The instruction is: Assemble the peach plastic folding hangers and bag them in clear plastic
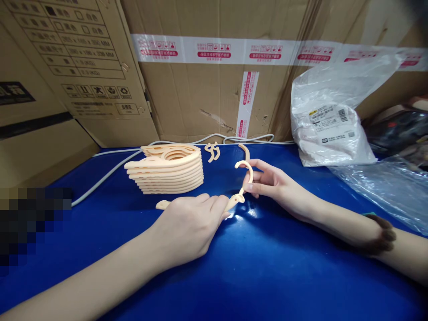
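Note:
My left hand (190, 225) is closed around a cream plastic folding hanger (236, 201), whose two ends stick out either side of the fist. Its middle is hidden under my fingers. Between thumb and fingers, my right hand (270, 180) pinches a curved cream hanger hook (250, 171). The hook's lower end meets the hanger's right end; whether it is locked in, I cannot tell. Behind the left hand stands a neat stack of matching hanger bodies (167, 174). Just beyond my right hand lies another curved cream piece (244, 150), partly hidden.
Small cream hooks (212, 151) lie at the back of the blue table (254, 276). A grey cable (103, 180) runs along the rear and left. Cardboard boxes (207, 98) wall off the back. At right stand a filled clear bag (331, 125) and loose plastic film (384, 187).

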Demonstrator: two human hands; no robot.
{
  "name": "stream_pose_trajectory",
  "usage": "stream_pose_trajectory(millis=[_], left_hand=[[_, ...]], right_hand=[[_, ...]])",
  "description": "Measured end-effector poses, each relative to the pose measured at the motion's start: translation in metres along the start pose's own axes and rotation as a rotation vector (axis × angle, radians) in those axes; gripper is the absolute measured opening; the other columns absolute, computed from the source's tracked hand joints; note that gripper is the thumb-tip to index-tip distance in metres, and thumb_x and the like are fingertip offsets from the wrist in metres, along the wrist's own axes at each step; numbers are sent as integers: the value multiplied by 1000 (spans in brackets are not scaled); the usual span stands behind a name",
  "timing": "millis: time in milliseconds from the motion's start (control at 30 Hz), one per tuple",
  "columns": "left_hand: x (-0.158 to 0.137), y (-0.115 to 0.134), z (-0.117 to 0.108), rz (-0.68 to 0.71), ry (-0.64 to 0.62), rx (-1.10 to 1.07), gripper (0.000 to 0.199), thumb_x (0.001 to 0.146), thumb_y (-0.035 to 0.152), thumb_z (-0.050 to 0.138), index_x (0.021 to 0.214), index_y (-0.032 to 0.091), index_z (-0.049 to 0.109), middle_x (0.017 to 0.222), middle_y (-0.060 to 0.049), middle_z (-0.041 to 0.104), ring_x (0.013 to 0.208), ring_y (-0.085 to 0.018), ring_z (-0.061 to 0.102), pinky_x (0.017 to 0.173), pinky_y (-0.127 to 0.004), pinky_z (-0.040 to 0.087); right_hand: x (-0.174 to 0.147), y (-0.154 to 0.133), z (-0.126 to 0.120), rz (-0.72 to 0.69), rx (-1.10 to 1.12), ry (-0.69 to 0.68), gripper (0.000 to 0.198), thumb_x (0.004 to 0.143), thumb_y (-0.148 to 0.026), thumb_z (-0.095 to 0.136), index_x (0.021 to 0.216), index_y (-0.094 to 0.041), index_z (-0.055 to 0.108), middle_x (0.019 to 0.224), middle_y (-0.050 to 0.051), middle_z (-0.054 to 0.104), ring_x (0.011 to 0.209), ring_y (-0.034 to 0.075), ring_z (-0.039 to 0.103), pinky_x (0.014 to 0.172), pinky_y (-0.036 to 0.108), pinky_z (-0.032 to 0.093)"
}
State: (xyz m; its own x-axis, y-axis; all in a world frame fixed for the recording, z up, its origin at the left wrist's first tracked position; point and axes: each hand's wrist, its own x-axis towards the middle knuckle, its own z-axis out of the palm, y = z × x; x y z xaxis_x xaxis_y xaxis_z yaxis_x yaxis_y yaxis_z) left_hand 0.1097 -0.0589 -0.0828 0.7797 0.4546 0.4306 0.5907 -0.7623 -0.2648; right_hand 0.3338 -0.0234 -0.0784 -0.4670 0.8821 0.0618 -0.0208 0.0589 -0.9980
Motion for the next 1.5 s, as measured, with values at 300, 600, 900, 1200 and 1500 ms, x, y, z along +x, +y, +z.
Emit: stream_pose_trajectory(millis=[300,600,900,1200,1500], left_hand=[[-2,3,-1,-40,-46,-18,20,96,18,34,92,17,53,68,-1,61,56,-19,61,47,-29,34],[0,8,-9,-154,-223,-138,18,97,20,36,89,19,53,67,-1,64,56,-22,65,44,-29,33],[3,11,-16,-198,-297,-152,22,98,22,34,90,19,53,69,-1,65,59,-23,66,47,-30,34],[6,10,-20,-344,-341,-507,27,100,27,31,121,24,47,91,-2,70,75,-21,67,58,-28,41],[7,7,-15,-622,-337,-1101,21,98,41,43,97,24,55,76,6,62,61,-10,54,54,-20,40]], right_hand=[[-3,-4,1,-91,-94,-32,55,85,-16,62,135,-21,40,78,-5,60,75,11,57,77,28,45],[-7,-3,7,-114,-269,33,53,89,-26,58,138,-20,39,83,-3,54,77,13,52,79,31,44],[-11,-3,13,-65,-220,2,57,90,-21,55,142,-18,34,83,-2,57,77,13,55,80,30,47],[-3,-10,-4,-216,-560,25,46,100,-45,36,139,-21,45,115,9,65,112,22,60,103,44,41],[15,-1,-47,-271,-1363,-28,58,101,-50,27,144,-16,45,148,15,47,138,31,39,111,55,30]])
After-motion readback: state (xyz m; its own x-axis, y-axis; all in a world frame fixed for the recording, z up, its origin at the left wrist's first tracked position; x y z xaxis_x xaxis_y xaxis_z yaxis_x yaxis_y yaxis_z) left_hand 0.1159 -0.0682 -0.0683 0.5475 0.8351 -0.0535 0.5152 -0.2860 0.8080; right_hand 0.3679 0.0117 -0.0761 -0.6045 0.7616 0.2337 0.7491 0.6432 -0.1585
